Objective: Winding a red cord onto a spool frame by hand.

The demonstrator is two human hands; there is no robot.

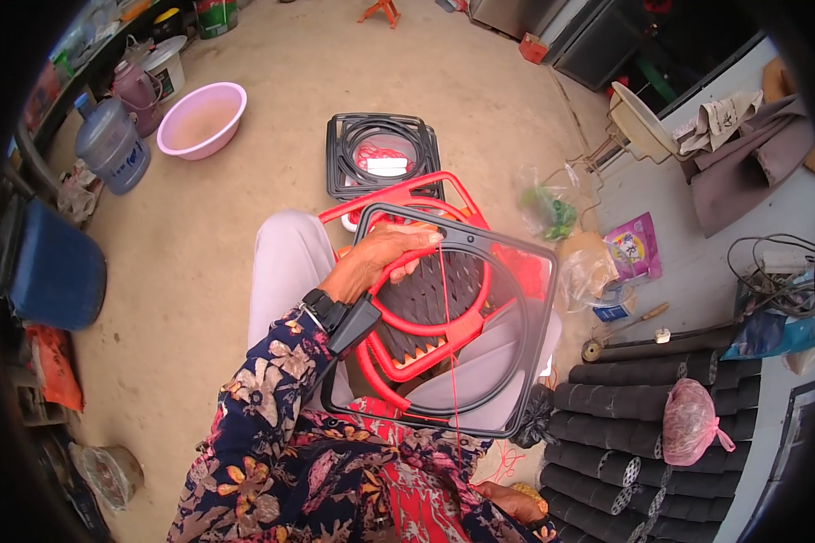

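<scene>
Fingers (406, 242) of the left hand (376, 258) are clenched over the top edge of a black frame (516, 271), held tilted above the lap. Just beneath them a red frame (430, 339) is nested. A red thread (450, 362) is stretched down to the right hand (507, 500), grip not discernible. Further beyond, a black stack (340, 149) and pink basin (201, 119) are noted.

red frame (398, 357), black frame (507, 271), pink basin (202, 119), floral sleeve (263, 434)
</scene>
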